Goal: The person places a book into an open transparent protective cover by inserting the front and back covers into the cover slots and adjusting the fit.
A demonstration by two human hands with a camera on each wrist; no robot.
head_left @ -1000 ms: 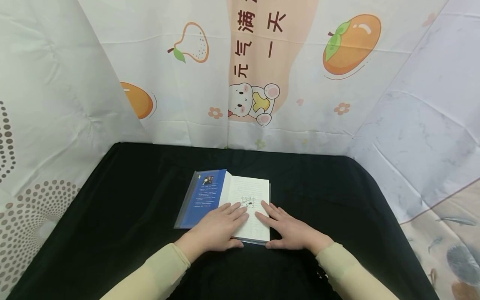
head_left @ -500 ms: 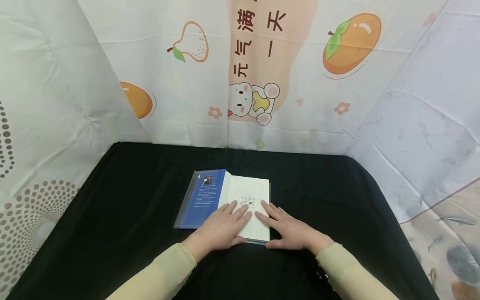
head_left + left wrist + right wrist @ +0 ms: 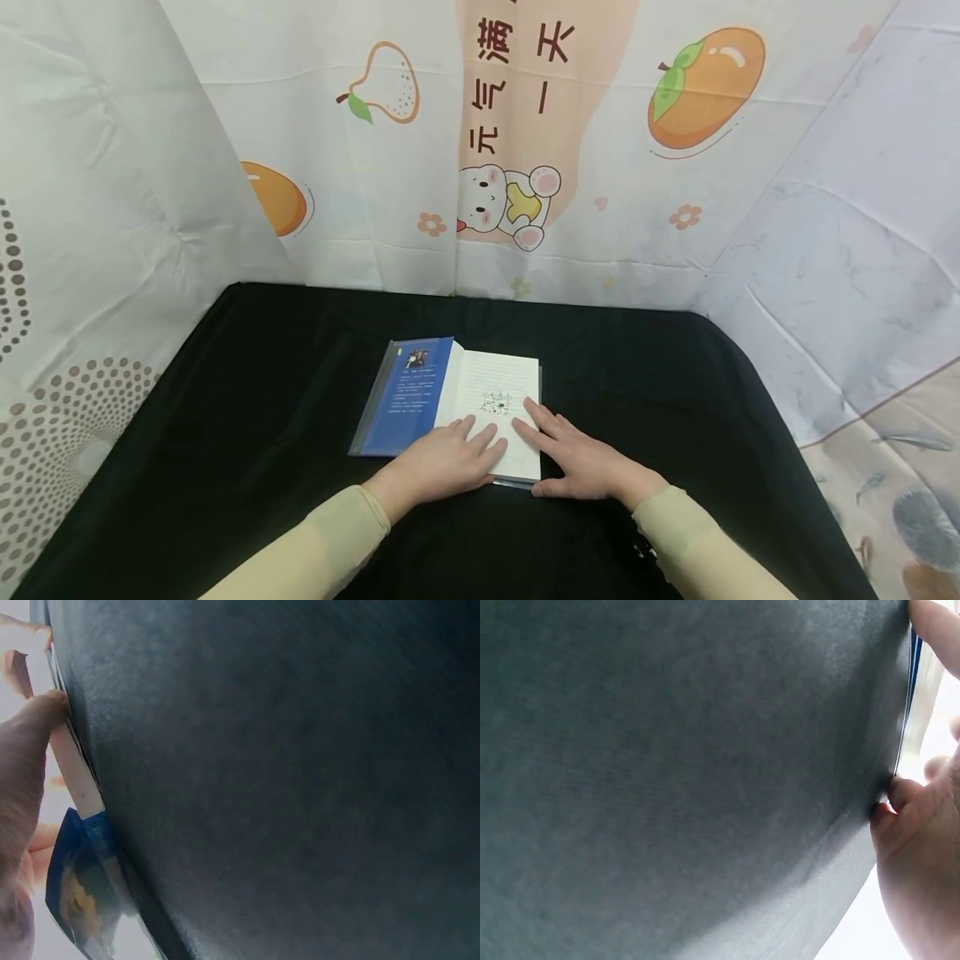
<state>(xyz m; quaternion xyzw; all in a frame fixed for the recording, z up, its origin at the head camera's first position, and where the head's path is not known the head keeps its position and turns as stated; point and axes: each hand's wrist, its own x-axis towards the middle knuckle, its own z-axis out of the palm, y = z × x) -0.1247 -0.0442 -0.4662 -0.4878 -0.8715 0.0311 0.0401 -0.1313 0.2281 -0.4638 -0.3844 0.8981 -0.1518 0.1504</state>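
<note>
A book lies open on the black cloth in the head view, its white page (image 3: pixel 491 375) at right and a blue cover flap (image 3: pixel 412 387) at left. Over the page's lower left rests my left hand (image 3: pixel 442 462), fingers spread and slightly bent. In the left wrist view the thumb (image 3: pixel 34 739) touches the edge of the page block (image 3: pixel 75 772). My right hand (image 3: pixel 581 458) lies across the right edge of the page, fingers spread, thumb at the near corner. Its fingertips (image 3: pixel 900 793) meet the cloth beside the book in the right wrist view.
The black cloth (image 3: pixel 285 400) covers the table around the book. Behind it hangs a white curtain (image 3: pixel 412 183) with printed fruit and a bear. Light-coloured sheets (image 3: pixel 840 250) close off both sides.
My left hand has slid right along the lower page, and its fingertips have drawn back toward the near edge, uncovering more of the small drawing. The right hand stays in place.
</note>
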